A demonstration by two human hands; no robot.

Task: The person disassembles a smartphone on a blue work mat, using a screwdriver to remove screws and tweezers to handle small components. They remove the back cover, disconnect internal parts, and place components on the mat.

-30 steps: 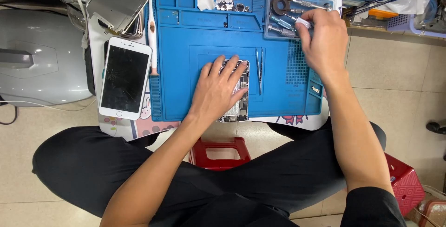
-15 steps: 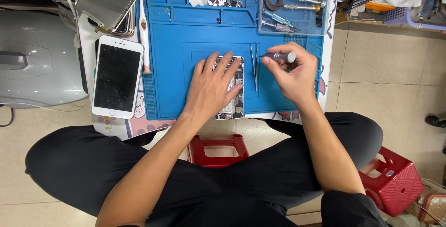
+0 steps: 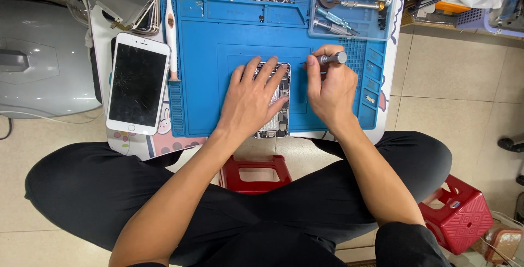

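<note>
Fingers of the right hand (image 3: 327, 89) pinch a small grey screwdriver (image 3: 327, 59), its tip pointing left toward an opened phone chassis (image 3: 277, 106). The left hand (image 3: 251, 100) lies flat, fingers spread, pressing the chassis onto a blue repair mat (image 3: 218, 32). A white phone screen (image 3: 136, 84) lies just left of the mat.

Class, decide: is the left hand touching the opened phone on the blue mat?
Touching. The head view shows the left hand lying flat on the opened phone, fingers spread across it.

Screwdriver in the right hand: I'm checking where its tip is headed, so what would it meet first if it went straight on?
The right hand aims the screwdriver leftward; first comes the left hand fingertips on the opened phone, though height is unclear.
</note>
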